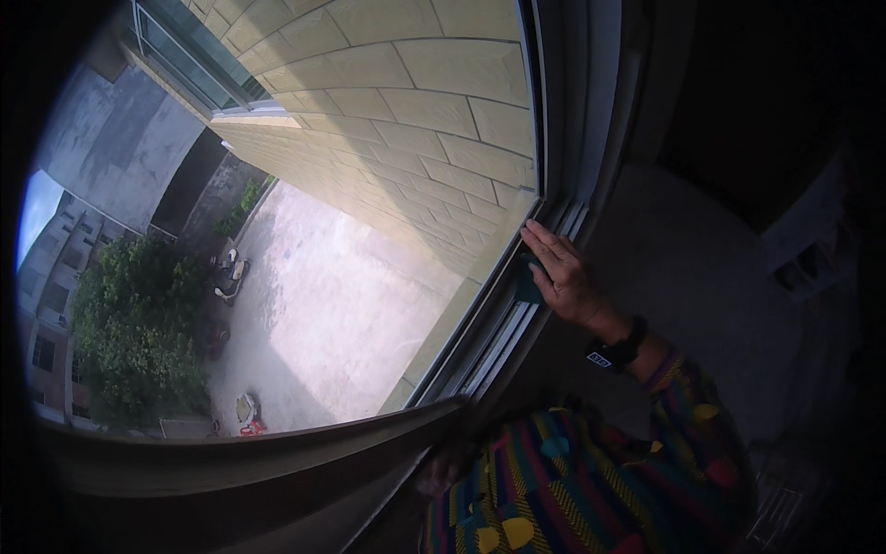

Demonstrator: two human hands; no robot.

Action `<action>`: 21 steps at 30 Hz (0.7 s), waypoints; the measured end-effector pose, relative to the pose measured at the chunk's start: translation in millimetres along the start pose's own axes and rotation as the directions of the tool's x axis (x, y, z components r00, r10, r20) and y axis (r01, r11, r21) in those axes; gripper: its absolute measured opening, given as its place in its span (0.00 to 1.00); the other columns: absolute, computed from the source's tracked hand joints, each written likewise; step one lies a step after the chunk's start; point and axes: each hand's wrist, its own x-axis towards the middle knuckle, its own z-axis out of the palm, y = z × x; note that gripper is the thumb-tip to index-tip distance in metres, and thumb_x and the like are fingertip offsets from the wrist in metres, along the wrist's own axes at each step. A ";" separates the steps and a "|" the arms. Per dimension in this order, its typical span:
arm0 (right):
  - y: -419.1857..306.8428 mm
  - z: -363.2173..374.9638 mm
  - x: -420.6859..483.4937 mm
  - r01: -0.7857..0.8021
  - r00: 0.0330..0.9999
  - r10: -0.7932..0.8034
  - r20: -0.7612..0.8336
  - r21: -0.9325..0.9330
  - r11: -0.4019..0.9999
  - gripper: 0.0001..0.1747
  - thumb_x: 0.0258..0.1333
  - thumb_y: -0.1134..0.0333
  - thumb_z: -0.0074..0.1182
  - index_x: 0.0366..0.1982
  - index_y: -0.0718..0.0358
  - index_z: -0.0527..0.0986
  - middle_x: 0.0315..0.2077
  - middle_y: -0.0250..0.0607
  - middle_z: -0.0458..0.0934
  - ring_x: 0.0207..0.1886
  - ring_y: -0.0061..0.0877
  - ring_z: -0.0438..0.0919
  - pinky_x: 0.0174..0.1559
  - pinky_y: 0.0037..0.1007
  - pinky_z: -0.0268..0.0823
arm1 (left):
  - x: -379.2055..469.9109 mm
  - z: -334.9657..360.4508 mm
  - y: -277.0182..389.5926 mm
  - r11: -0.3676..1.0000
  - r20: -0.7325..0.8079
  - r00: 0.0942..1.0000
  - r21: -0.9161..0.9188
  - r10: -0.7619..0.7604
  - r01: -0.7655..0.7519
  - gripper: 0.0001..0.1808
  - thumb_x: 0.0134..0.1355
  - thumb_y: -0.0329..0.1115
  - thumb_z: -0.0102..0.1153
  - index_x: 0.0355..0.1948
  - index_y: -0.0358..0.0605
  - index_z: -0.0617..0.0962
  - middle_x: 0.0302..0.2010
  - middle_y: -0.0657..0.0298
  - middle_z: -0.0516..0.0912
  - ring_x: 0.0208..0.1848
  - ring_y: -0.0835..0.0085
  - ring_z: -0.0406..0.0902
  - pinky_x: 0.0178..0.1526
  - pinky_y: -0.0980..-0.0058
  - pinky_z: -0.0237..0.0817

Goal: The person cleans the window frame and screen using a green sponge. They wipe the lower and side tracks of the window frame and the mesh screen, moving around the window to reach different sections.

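Observation:
My right hand, with a black band on its wrist, lies at the corner of a sliding window's track. Its fingers point toward the outer frame, and a dark green cloth or pad lies under the palm and thumb, pressed on the track. In deep shadow near the lower window frame is my left hand, close to the patterned shirt; its fingers are too dark to make out, and whether it holds anything is hidden.
The window frame rises beside the right hand. Outside are a stone-block wall, a paved yard far below, a tree and parked scooters. A dark sash edge crosses the lower left.

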 end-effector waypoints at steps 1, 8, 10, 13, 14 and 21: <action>-0.2 -1.8 0.2 -0.003 1.000 0.003 0.012 0.004 1.000 0.34 0.52 0.77 0.56 0.63 0.67 0.67 0.66 0.49 0.65 0.60 0.44 0.73 0.59 0.37 0.68 | -0.8 0.5 -0.2 1.000 -0.003 1.000 0.006 -0.004 0.004 0.16 0.61 0.56 0.55 0.36 0.59 0.80 0.28 0.65 0.78 0.25 0.69 0.75 0.25 0.63 0.68; -8.0 -8.7 1.5 -0.031 0.998 0.028 0.064 0.035 0.999 0.33 0.54 0.76 0.57 0.63 0.69 0.66 0.66 0.52 0.63 0.63 0.44 0.71 0.61 0.35 0.68 | 2.5 2.6 -3.2 1.000 0.002 1.000 0.002 0.011 -0.011 0.15 0.62 0.55 0.55 0.37 0.59 0.80 0.28 0.65 0.79 0.25 0.69 0.75 0.26 0.64 0.68; -11.0 -10.0 3.2 -0.010 0.997 0.009 0.074 0.021 1.000 0.34 0.53 0.75 0.57 0.63 0.70 0.66 0.66 0.54 0.62 0.63 0.44 0.71 0.61 0.36 0.68 | 5.4 1.8 -3.3 1.000 0.006 1.000 0.004 0.011 -0.011 0.15 0.62 0.55 0.55 0.37 0.60 0.80 0.29 0.66 0.79 0.25 0.69 0.75 0.26 0.64 0.68; -15.7 -18.0 3.5 -0.011 0.991 0.007 0.137 0.029 1.000 0.35 0.53 0.74 0.58 0.63 0.70 0.65 0.66 0.54 0.62 0.64 0.44 0.70 0.60 0.36 0.70 | 9.2 -0.3 -3.1 1.000 0.010 1.000 0.008 0.015 -0.015 0.14 0.62 0.55 0.55 0.37 0.60 0.80 0.29 0.66 0.79 0.26 0.69 0.76 0.26 0.64 0.68; -17.7 -19.2 4.2 0.029 0.993 -0.032 0.116 0.024 0.999 0.36 0.51 0.72 0.59 0.64 0.70 0.65 0.66 0.55 0.62 0.60 0.45 0.74 0.56 0.37 0.72 | 9.7 -0.4 -3.0 1.000 0.012 1.000 0.009 0.015 -0.015 0.14 0.62 0.55 0.55 0.37 0.60 0.80 0.29 0.66 0.79 0.26 0.69 0.76 0.26 0.64 0.68; -51.3 -13.2 -12.3 0.082 0.969 -0.087 0.230 0.033 0.996 0.38 0.47 0.70 0.61 0.63 0.70 0.66 0.66 0.55 0.63 0.52 0.43 0.78 0.48 0.37 0.76 | 7.6 1.8 -1.7 0.999 -0.019 0.999 0.021 0.030 -0.029 0.13 0.62 0.54 0.55 0.37 0.60 0.80 0.30 0.66 0.79 0.26 0.69 0.76 0.26 0.65 0.68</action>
